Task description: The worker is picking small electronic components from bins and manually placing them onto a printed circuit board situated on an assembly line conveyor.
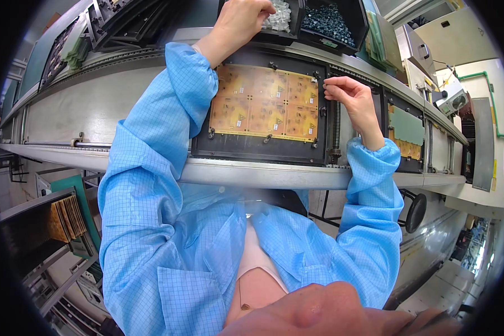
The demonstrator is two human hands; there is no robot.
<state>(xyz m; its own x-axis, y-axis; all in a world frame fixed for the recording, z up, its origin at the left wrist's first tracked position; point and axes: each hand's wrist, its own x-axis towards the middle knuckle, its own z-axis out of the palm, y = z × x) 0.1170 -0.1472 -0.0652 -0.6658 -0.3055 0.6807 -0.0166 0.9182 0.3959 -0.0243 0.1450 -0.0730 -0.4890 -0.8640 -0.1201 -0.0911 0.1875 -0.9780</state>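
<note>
My left hand [241, 23] is at the near left edge of a black bin of small white parts [279, 17]. Its fingers are curled together, and whatever they pinch cannot be made out. Over the right edge of a yellow-brown circuit board panel [267, 103], my right hand [354, 99] hovers with thumb and fingertips pressed together. Anything between those fingertips is too small to name. The panel, divided into several like boards, lies flat in a black carrier frame [252, 148], held by small black clips round its edge.
Right of the white parts stands a black bin of small dark blue parts [327, 25]. Metal conveyor rails [274, 169] run across. Further right, another carrier holds a panel under a green sheet [406, 126]. Brown boards [67, 218] stand in a rack at lower left.
</note>
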